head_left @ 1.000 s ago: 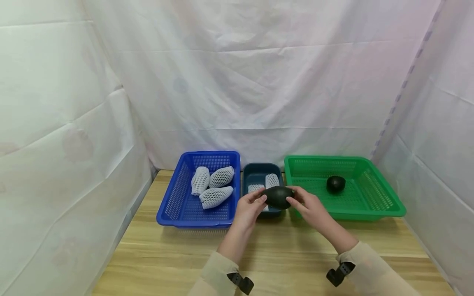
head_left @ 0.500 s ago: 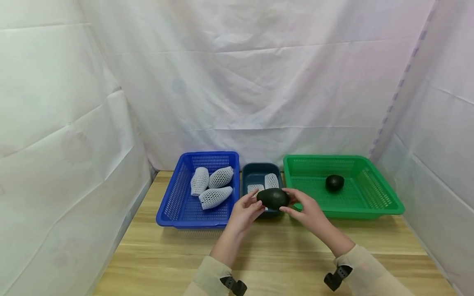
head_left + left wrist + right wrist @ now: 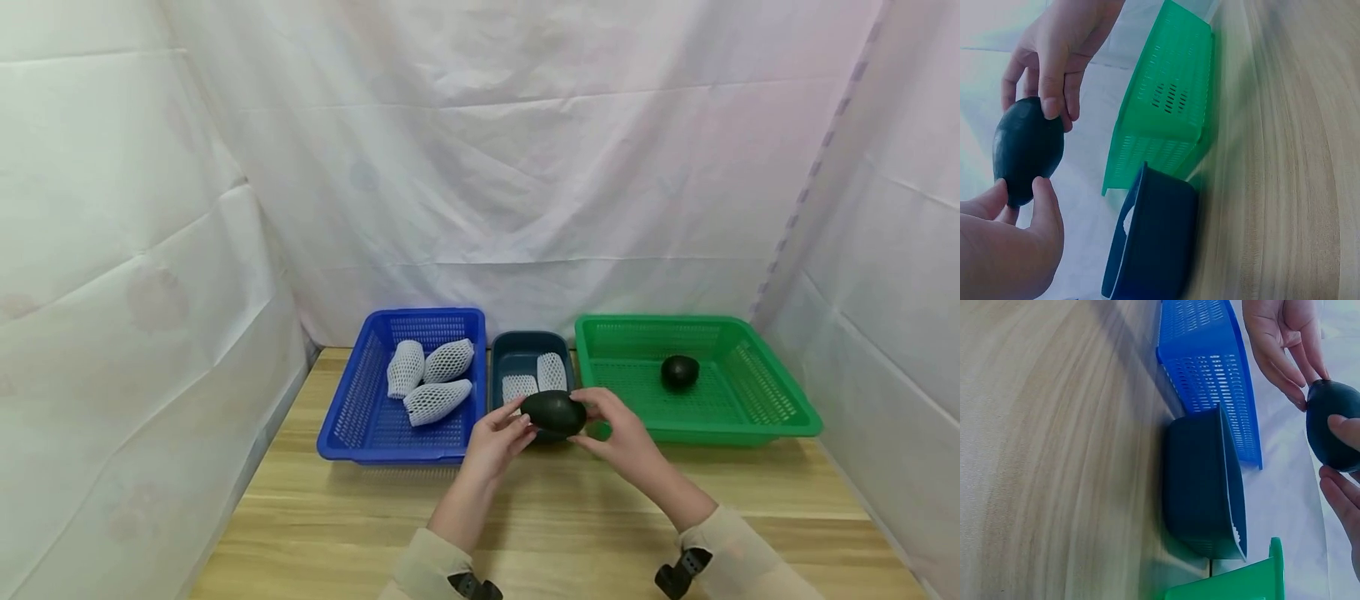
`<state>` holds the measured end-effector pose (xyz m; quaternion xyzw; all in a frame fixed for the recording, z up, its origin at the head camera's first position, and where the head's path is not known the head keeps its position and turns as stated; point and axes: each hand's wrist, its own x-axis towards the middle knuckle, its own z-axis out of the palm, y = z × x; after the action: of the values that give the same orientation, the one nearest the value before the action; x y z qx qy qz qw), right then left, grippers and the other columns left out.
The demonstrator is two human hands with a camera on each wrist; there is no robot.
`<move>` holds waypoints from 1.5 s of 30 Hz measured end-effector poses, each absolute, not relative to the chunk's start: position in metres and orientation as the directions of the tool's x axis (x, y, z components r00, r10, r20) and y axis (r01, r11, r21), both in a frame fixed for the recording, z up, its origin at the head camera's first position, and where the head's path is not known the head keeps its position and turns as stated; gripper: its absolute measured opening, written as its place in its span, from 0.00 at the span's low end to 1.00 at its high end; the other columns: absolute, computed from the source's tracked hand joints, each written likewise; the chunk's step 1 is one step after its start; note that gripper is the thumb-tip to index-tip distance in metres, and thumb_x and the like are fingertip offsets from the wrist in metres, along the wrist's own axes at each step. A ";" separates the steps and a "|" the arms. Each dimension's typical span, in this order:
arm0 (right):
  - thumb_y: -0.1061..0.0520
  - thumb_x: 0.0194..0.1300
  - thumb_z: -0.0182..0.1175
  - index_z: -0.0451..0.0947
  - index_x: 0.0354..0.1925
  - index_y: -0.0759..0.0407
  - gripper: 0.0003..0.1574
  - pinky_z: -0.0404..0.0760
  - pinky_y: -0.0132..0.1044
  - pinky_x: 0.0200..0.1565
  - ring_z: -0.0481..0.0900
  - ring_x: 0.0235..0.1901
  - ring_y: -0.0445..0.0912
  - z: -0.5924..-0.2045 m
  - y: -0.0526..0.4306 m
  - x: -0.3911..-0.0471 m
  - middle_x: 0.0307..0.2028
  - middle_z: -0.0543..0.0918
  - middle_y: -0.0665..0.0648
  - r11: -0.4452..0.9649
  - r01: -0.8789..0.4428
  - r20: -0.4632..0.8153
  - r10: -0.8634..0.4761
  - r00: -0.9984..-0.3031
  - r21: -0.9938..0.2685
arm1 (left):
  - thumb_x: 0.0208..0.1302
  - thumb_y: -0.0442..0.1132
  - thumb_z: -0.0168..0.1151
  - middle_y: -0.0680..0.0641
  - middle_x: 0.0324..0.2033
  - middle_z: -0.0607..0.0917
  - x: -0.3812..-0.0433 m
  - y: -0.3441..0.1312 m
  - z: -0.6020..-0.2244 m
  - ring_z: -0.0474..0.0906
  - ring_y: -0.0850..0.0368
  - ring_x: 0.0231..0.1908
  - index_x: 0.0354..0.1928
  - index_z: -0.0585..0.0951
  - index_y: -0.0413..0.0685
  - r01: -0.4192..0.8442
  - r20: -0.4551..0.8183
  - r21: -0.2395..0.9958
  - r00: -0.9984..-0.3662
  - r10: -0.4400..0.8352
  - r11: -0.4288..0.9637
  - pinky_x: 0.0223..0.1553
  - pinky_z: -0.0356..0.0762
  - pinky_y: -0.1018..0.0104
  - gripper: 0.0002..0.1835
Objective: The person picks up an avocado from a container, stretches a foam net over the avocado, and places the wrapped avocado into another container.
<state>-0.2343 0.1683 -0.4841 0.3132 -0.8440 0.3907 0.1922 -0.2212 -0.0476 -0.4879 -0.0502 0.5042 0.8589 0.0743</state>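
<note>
A dark green avocado point(image 3: 553, 412) is held level between both hands, raised above the front of the small dark teal bin point(image 3: 517, 340). My left hand point(image 3: 491, 446) pinches its narrower left end between thumb and fingers. Around the rounder right end, my right hand point(image 3: 618, 433) has its thumb and fingers. The left wrist view shows the avocado point(image 3: 1027, 147) gripped from both ends, well off the table. Inside the teal bin lie white foam net sleeves point(image 3: 551, 371), partly hidden behind the avocado and hands.
On the left, a blue basket point(image 3: 352, 446) holds 3 net-wrapped pieces point(image 3: 437, 402). A green basket point(image 3: 750, 429) on the right has one bare avocado point(image 3: 679, 372) in it. All three containers stand on the wooden table point(image 3: 570, 533) before a white cloth backdrop point(image 3: 480, 183).
Both hands have shifted slightly left and down with the avocado. It has turned a little in their grip, and the left-hand fingers have moved on its end. The baskets stay put.
</note>
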 end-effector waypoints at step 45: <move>0.68 0.51 0.73 0.77 0.52 0.69 0.29 0.83 0.36 0.40 0.84 0.38 0.53 -0.554 0.163 -0.211 0.49 0.79 0.68 0.459 -0.260 0.159 -0.248 -0.956 -0.850 | 0.59 0.17 0.58 0.39 0.37 0.82 -0.211 -0.054 -0.559 0.80 0.53 0.37 0.53 0.72 0.15 -0.298 -0.276 0.922 -0.954 0.119 -0.247 0.49 0.79 0.53 0.19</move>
<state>-0.2112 0.1634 -0.5538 0.1485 -0.8541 0.4985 0.0062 -0.2114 -0.0542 -0.5592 -0.0747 0.5991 0.7861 0.1324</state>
